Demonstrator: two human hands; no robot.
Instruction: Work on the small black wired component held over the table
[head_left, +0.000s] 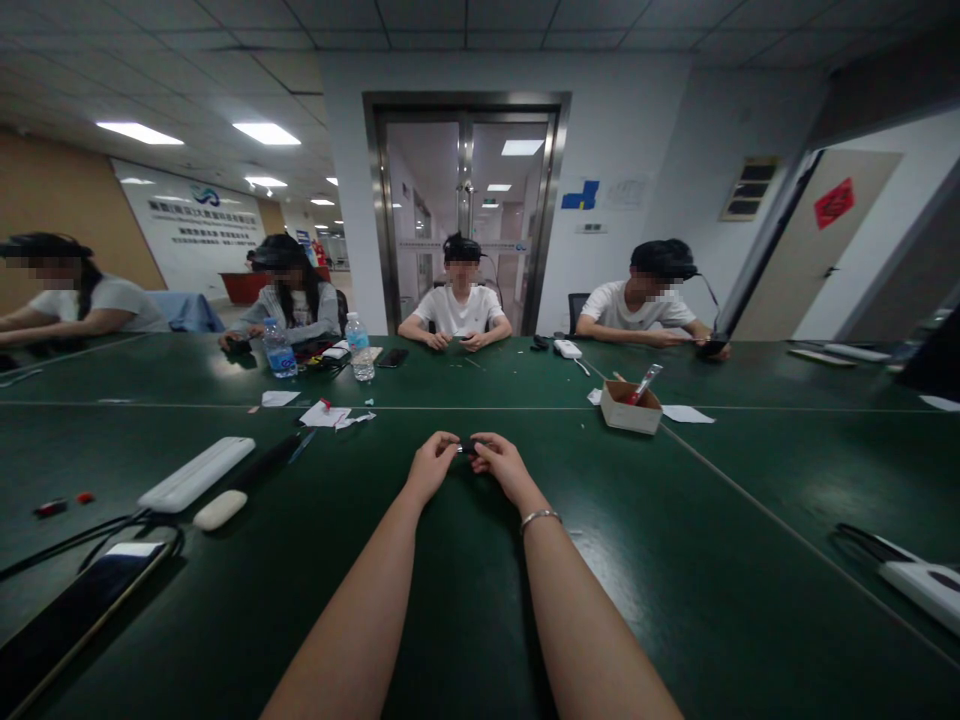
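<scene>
Both of my hands reach forward over the green table [480,560]. Between their fingertips is a small black object with a silvery end [466,449], too small to name surely. My left hand [433,468] pinches it at the silvery end, thumb and fingers closed. From the other side, my right hand [501,466] grips the black part, fingers curled. A silver bracelet [541,518] circles the right wrist. The fingers partly cover the object.
At left lie a phone [79,625], a long white device [199,474], a white rounded case [220,510] and cables. Torn paper [326,414] and bottles [360,350] stand farther off. A small open box [631,408] sits ahead right. Several people sit across the table.
</scene>
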